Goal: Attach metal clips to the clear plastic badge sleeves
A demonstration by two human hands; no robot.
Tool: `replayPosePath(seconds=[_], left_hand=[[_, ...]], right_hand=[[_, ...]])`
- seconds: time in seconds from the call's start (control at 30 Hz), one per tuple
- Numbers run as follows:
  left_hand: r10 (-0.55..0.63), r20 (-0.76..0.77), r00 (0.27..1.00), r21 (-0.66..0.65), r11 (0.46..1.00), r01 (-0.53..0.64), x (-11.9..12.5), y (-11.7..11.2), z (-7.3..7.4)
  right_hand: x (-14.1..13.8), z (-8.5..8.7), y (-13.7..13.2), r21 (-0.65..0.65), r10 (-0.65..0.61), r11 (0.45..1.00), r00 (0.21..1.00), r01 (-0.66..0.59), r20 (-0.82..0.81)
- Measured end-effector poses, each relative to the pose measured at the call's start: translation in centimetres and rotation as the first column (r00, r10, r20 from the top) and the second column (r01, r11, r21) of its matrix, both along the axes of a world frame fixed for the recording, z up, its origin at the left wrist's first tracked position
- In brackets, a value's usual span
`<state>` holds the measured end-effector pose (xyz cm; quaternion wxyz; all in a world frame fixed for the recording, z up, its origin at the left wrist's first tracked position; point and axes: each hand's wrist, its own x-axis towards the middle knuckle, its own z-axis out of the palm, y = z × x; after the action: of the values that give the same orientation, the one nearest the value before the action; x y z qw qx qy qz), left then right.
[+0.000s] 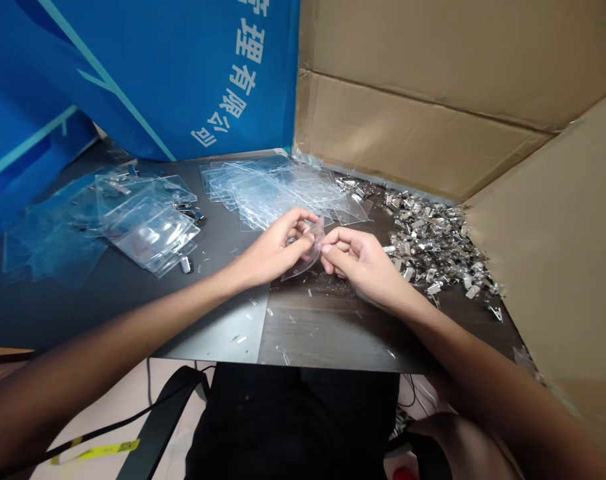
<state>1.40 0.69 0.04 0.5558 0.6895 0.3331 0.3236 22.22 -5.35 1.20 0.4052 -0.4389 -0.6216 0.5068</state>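
Both hands meet over the middle of the dark table (133, 293). My left hand (277, 250) pinches a clear plastic badge sleeve (310, 257) that hangs tilted above the tabletop. My right hand (357, 257) grips the same sleeve at its upper edge with thumb and fingers closed; whether a small clip is between those fingers I cannot tell. A spread of empty clear sleeves (277, 187) lies just beyond my hands. A heap of small metal clips (433, 243) lies to the right.
A pile of sleeves with clips attached (147, 227) sits at the left. Blue printed panels (147, 73) stand behind and left; cardboard walls (547, 253) close the back and right. Tiny plastic scraps (287, 320) litter the table's front. A black strap (153, 427) hangs below the edge.
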Motion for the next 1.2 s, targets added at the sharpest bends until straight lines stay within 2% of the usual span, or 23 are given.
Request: replayPosePath(seconds=[0.17,0.33,0.5,0.57,0.73,0.93,1.2], left_hand=[[0.02,0.084,0.996,-0.072,0.997,-0.014,0.1,-0.1,0.7],[0.078,0.169,0.983,-0.14,0.989,-0.055,0.1,0.3,0.4],[0.12,0.175,0.977,-0.173,0.981,-0.089,0.1,0.7,0.0],[0.135,0.172,0.976,-0.15,0.983,-0.11,0.1,0.7,-0.1],[0.146,0.1,0.984,0.004,0.989,-0.147,0.1,0.7,-0.1],[0.197,0.076,0.977,0.106,0.973,-0.204,-0.1,1.0,0.0],[0.153,0.087,0.984,0.083,0.984,-0.161,0.1,1.0,-0.3]], right_hand=[[-0.2,0.4,-0.3,0.046,0.009,0.999,1.0,-0.01,0.025],[-0.2,0.3,-0.3,0.046,0.0,0.999,0.999,-0.002,0.049],[-0.2,0.1,-0.3,0.056,-0.007,0.998,0.999,0.005,0.036],[-0.2,0.1,-0.4,0.053,-0.019,0.998,0.999,0.017,0.048],[-0.3,0.2,-0.7,0.057,-0.056,0.997,0.996,0.052,0.073],[-0.2,-0.1,-1.0,0.13,-0.102,0.988,0.989,0.088,0.107],[-0.4,0.6,-1.5,0.249,-0.127,0.966,0.968,0.071,0.217]])
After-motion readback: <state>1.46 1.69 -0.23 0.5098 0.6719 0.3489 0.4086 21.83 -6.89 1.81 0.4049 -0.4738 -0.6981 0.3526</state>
